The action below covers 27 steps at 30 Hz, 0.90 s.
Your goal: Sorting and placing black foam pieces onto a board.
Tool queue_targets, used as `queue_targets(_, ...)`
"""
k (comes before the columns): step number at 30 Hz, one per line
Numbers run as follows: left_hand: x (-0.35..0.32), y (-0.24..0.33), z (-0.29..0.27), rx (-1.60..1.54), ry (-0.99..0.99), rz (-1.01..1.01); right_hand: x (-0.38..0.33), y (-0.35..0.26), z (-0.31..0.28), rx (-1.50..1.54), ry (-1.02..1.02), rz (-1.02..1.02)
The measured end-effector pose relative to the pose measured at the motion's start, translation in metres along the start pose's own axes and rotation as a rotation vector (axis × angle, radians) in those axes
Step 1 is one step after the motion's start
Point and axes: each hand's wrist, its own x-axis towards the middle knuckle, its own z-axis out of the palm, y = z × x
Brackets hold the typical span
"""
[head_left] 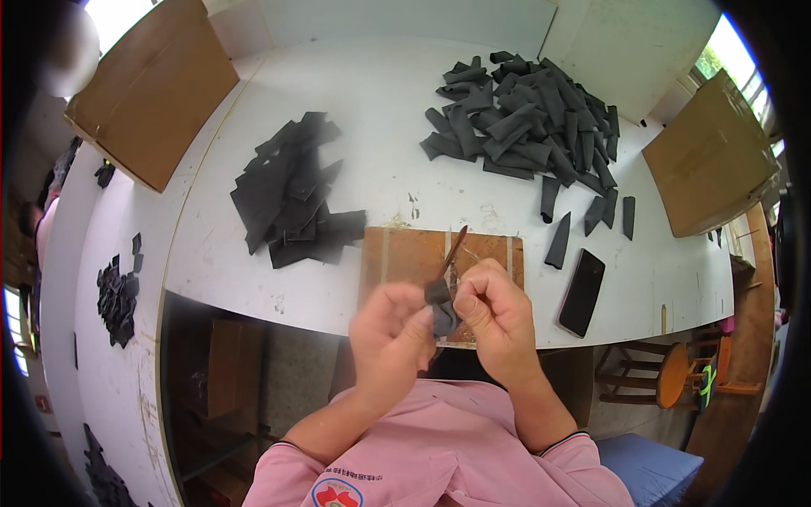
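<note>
In front of my chest, over the near edge of a worn brown board [404,258], I hold a small dark grey fabric piece [444,321] between both hands. My left hand [387,331] pinches its left side between thumb and fingers. On its right side, my right hand [500,319] grips it with the thumb pressed against the curled fingers. A thin, pointed brown stick [457,250] slants up from the fabric toward the far side of the board. Its lower part is hidden by the fabric and my hands, so I cannot tell whether it passes through or behind.
Flat dark pieces [287,198] lie heaped left of the board. A larger pile of rolled, tube-like dark pieces [532,127] is at the far right. A black phone [583,293] rests near the right edge. Cardboard boxes [156,89] [714,156] flank the white table [380,127].
</note>
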Motion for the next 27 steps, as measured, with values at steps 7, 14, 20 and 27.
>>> queue_targets(7, 0.052, 0.043, 0.011, -0.887, -0.916, -0.226, 0.047, -0.048, -0.027, 0.467, -0.237, 0.131)
queue_targets(14, 0.085, 0.009, -0.005, -1.104, -0.351, -0.691, 0.059, 0.042, -0.026, 0.736, -0.319, 0.625)
queue_targets(20, 0.074, 0.004, -0.003, -1.004, -0.206, -0.649, 0.045, 0.055, -0.014, 0.824, -0.326, 0.596)
queue_targets(27, 0.069, 0.008, -0.008, -0.174, -0.296, -0.154, 0.063, 0.049, -0.015, 0.583, -0.452, 0.425)
